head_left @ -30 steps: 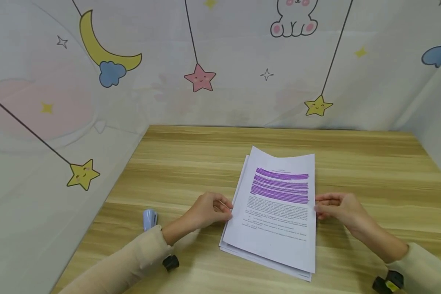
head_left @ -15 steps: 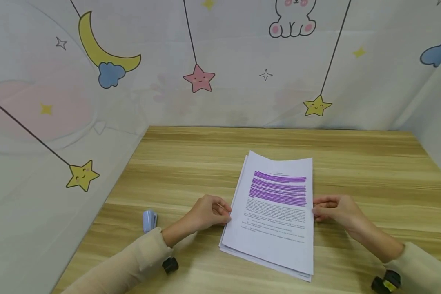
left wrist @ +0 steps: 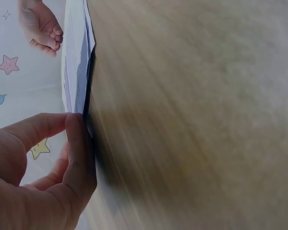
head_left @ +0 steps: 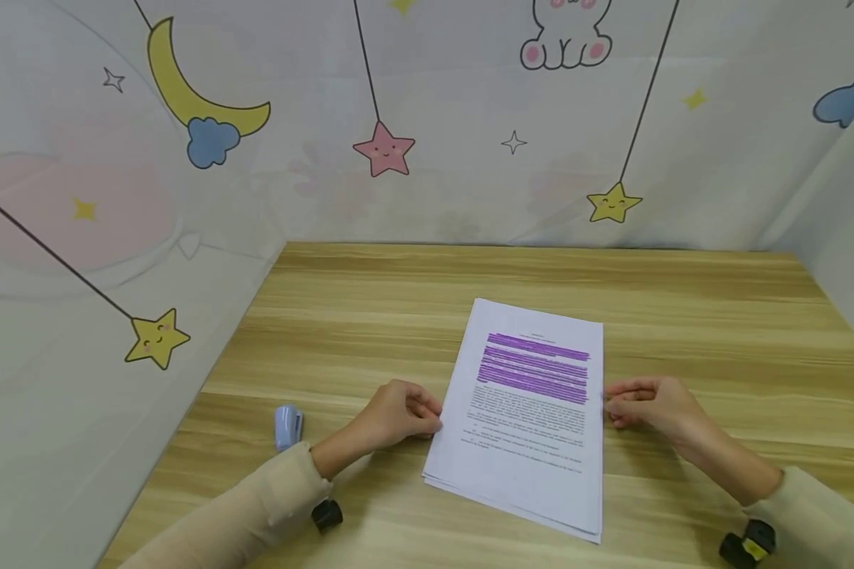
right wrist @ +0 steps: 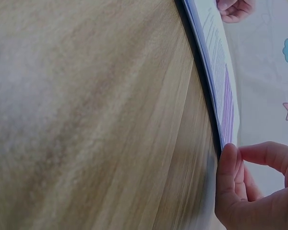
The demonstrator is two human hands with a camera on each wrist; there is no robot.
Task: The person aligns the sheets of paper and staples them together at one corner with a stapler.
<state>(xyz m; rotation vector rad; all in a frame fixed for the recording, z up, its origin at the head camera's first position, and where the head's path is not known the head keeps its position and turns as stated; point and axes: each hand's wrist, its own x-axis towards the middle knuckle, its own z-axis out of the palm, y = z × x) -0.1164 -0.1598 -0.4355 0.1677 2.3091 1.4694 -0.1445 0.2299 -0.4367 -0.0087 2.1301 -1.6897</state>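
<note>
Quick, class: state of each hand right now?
Left hand: pinching a white, purple-highlighted paper stack at its left edge.
Right hand: pinching its right edge.

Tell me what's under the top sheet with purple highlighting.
Beneath the top sheet, edges of other sheets show along its near side; their faces are mostly covered, and their number can't be told.

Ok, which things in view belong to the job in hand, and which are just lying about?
In the job:
- paper stack, purple-marked sheet on top
- left hand, pinching one side edge
- right hand, pinching the opposite edge

Lying about:
- small blue stapler-like object, untouched, possibly for later
</note>
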